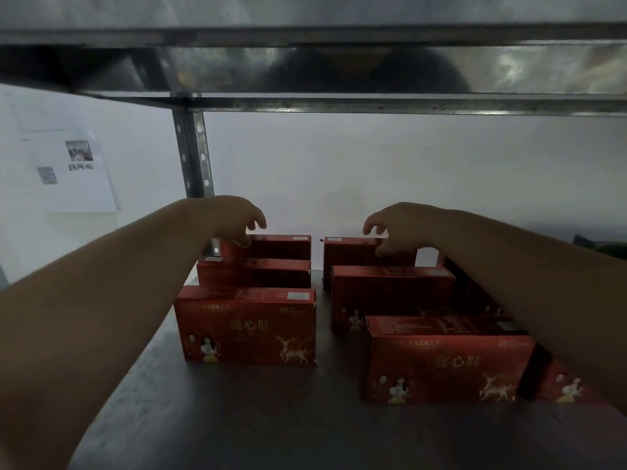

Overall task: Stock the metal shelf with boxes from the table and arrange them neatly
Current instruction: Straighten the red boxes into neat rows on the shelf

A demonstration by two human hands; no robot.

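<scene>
– Two hands deep in the metal shelf [237, 422]. State?
– Left hand [234, 217]: fingers curled, thumb on the rear left box [281, 247]. Right hand [398, 228]: same claw, thumb on the rear right box [349, 257]. Cannot tell if either pinch is closed.
– Geometry?
– Each box lies straight ahead under its own hand, with the long axis left-right, across the reach. A gap separates the two columns.
– Obstructions?
– Middle left box [254, 274] and middle right box [390, 290] stand just in front, so pulling forward looks blocked. Front left box [246, 329] sits square; front right box [448, 362] is offset rightward. Upright [193, 154] stands behind the left hand, and a paper sheet [71, 171] hangs on the wall.
</scene>
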